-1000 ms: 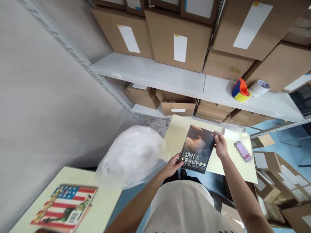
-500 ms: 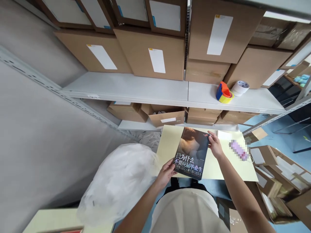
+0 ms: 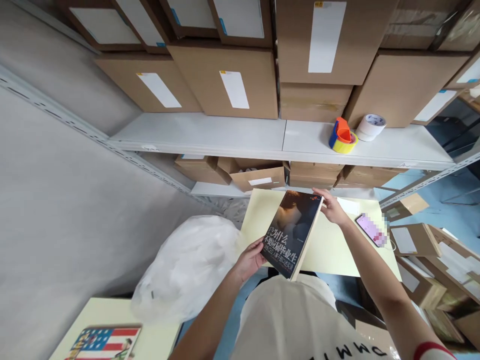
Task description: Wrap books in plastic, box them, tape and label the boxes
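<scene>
A dark paperback book [image 3: 294, 232] with pale Chinese lettering is held up between my two hands, above the near part of a pale yellow table [image 3: 330, 250]. My left hand [image 3: 250, 259] grips its lower left edge, thumb on the cover. At the upper right corner, my right hand [image 3: 332, 206] has its fingers closed on the book, partly behind it. The cover faces me at a tilt, and the page edges show along the right side. A phone [image 3: 371, 230] with a pink screen, partly blurred out, lies on the table to the right of my right hand.
A shelf [image 3: 232, 132] with cardboard boxes [image 3: 228, 80] spans the front. It also carries a tape dispenser [image 3: 343, 137] and a white tape roll [image 3: 371, 127]. At left are a big white plastic bag [image 3: 187, 270] and a flag-patterned book [image 3: 105, 342]. Boxes [image 3: 416, 280] crowd the right.
The book has turned in my hands and shifted slightly left, so its right-hand page edges now show. With the view shifted, more of the flag-patterned book appears at lower left.
</scene>
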`<control>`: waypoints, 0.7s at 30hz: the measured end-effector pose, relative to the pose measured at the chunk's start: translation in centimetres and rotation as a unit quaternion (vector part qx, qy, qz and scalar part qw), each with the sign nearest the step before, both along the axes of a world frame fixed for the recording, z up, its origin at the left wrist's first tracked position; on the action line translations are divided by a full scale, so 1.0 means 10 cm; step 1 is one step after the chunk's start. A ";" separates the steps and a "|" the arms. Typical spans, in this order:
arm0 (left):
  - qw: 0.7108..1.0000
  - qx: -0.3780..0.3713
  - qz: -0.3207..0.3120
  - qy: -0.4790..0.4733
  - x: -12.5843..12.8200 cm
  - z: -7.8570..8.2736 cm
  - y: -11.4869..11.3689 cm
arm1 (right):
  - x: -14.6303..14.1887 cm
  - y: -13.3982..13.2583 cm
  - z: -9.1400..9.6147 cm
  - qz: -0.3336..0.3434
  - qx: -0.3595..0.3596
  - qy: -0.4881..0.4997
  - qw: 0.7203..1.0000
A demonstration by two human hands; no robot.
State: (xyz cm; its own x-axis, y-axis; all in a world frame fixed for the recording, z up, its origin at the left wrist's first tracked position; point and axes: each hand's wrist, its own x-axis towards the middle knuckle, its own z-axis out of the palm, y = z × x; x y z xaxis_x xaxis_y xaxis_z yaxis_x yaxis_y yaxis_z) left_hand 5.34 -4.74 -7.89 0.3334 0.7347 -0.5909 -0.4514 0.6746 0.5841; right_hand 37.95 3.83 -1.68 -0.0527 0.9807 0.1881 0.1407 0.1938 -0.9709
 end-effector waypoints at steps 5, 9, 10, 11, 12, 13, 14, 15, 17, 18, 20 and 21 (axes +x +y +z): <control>0.999 0.023 -0.020 0.039 0.07 0.02 0.04 | -0.02 0.03 0.22 0.046 0.030 -0.037 0.998; 0.997 0.028 -0.061 0.041 0.07 0.05 0.06 | -0.10 0.08 0.24 0.040 -0.013 -0.017 0.999; 0.997 0.034 -0.059 0.026 0.06 0.07 0.06 | -0.12 0.10 0.23 0.036 -0.020 -0.017 0.999; 0.997 0.050 -0.049 0.012 0.04 0.08 0.07 | -0.13 0.11 0.22 0.032 -0.023 -0.017 0.999; 0.996 0.076 -0.036 0.009 0.02 0.11 0.08 | -0.15 0.13 0.20 0.029 -0.026 -0.017 0.999; 0.993 0.111 -0.024 0.024 0.01 0.14 0.09 | -0.16 0.14 0.18 0.029 -0.029 -0.018 0.999; 0.987 0.150 -0.010 0.056 -0.01 0.17 0.10 | -0.17 0.15 0.17 0.029 -0.033 -0.020 0.999; 0.977 0.185 -0.001 0.103 -0.03 0.20 0.11 | -0.19 0.16 0.17 0.028 -0.037 -0.024 0.999; 0.952 0.230 0.002 0.201 -0.05 0.26 0.12 | -0.25 0.17 0.16 0.029 -0.045 -0.039 0.998; 0.942 0.242 -0.001 0.234 -0.06 0.28 0.12 | -0.29 0.18 0.17 0.029 -0.049 -0.047 0.997; 0.936 0.240 -0.005 0.257 -0.07 0.30 0.11 | -0.38 0.20 0.20 0.027 -0.055 -0.056 0.997; 0.940 0.231 -0.003 0.252 -0.07 0.30 0.10 | -0.41 0.21 0.21 0.026 -0.059 -0.052 0.997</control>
State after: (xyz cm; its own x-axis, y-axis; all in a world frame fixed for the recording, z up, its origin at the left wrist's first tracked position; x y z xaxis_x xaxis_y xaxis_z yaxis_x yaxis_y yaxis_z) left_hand 4.64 -3.74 -4.85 0.1023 0.9503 -0.2939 -0.0358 0.2988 0.9537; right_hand 33.81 5.89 0.47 -0.1173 0.9911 0.0634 0.2349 0.0897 -0.9679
